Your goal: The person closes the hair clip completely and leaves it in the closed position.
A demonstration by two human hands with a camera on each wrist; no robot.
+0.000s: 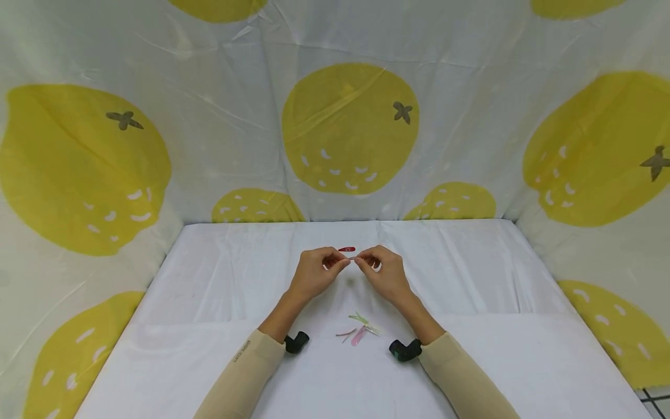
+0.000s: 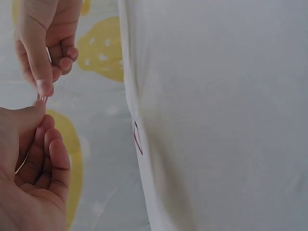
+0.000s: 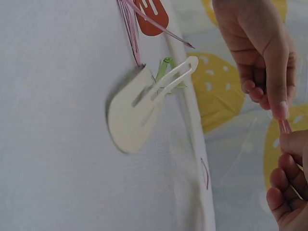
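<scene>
Bordering the white-covered table (image 1: pixel 157 355) at its far edge and both sides, a pale curtain (image 1: pixel 220 116) carries printed yellow lemons (image 1: pixel 350 134); floor tiles (image 1: pixel 657 405) show at the lower right corner. The cloth has shallow folds. The pink clip (image 1: pixel 352 258) is held above the table, its long axis crosswise, roughly level from one hand to the other. Which end is the tip cannot be told; fingertips cover both. The left hand (image 1: pixel 316 272) pinches one end, the right hand (image 1: pixel 386 273) the other, with a narrow gap between them. A red clip (image 1: pixel 347 249) lies just beyond the hands, also crosswise. Loose clips (image 1: pixel 358 336) lie grouped nearer the person, between the forearms, a cream clip (image 3: pixel 132 118) among them.
</scene>
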